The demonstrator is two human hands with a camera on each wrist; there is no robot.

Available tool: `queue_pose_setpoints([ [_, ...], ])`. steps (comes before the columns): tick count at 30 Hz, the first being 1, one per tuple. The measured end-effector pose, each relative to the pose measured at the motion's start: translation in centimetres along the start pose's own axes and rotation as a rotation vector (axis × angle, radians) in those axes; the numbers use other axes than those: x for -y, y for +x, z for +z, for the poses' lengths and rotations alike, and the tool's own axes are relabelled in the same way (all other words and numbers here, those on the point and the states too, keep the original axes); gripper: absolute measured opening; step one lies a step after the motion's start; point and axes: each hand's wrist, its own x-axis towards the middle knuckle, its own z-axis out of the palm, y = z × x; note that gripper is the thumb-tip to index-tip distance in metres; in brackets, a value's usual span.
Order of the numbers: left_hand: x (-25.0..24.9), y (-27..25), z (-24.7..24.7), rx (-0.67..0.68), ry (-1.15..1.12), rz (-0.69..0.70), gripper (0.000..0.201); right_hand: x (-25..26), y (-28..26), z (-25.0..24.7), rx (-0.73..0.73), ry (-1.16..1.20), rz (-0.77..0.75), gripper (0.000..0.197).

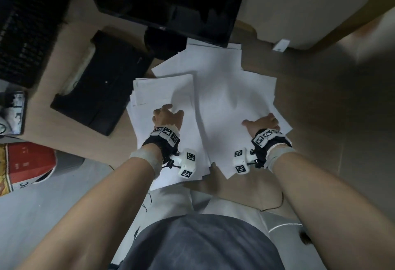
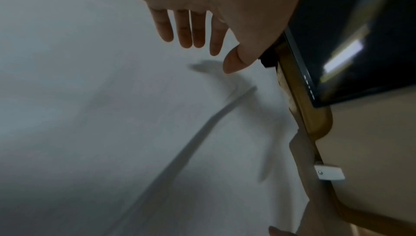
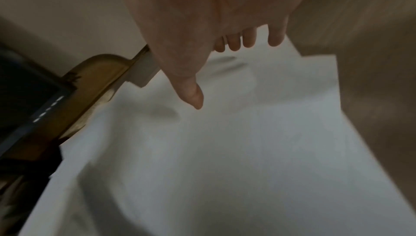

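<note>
Several loose white paper sheets (image 1: 215, 90) lie spread and overlapping on a wooden desk (image 1: 310, 98). My left hand (image 1: 167, 116) hovers over the left stack, fingers (image 2: 189, 31) straight and pointing down, holding nothing. My right hand (image 1: 261, 123) is over the right edge of the sheets, with its thumb (image 3: 193, 95) stretched toward the middle and its fingers relaxed above the paper (image 3: 225, 151). In both wrist views the hands cast small shadows on the paper (image 2: 112, 115). I cannot tell whether the fingertips touch the sheets.
A dark monitor (image 1: 168, 2) stands behind the paper. A black box (image 1: 102, 81) sits to the left, a black keyboard (image 1: 27, 24) farther left. A small white tag (image 1: 281, 45) lies at the back right. Bare desk lies to the right.
</note>
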Motion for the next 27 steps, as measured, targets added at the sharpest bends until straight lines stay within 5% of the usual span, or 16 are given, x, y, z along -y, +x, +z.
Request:
queue_pose_setpoints([
  [6,-0.4,-1.9,4.9,0.032,0.157,-0.023,0.068,-3.0,4.7,-1.6,-0.066,0.024,0.019,0.118],
  [9,0.2,-1.8,5.0,0.009,0.162,-0.008,0.068,-2.4,4.9,-2.1,-0.061,-0.026,0.0,0.108],
  [13,0.2,-0.9,4.2,0.046,0.162,-0.025,0.067,-0.9,4.5,-1.7,0.018,-0.022,-0.042,0.07],
  [21,0.2,2.0,2.2,0.094,0.16,-0.034,0.051,2.4,3.0,-0.5,0.298,0.34,-0.08,0.074],
  [27,0.1,3.4,1.9,0.073,0.108,-0.091,0.047,2.6,2.0,-0.5,0.209,0.333,-0.019,0.044],
])
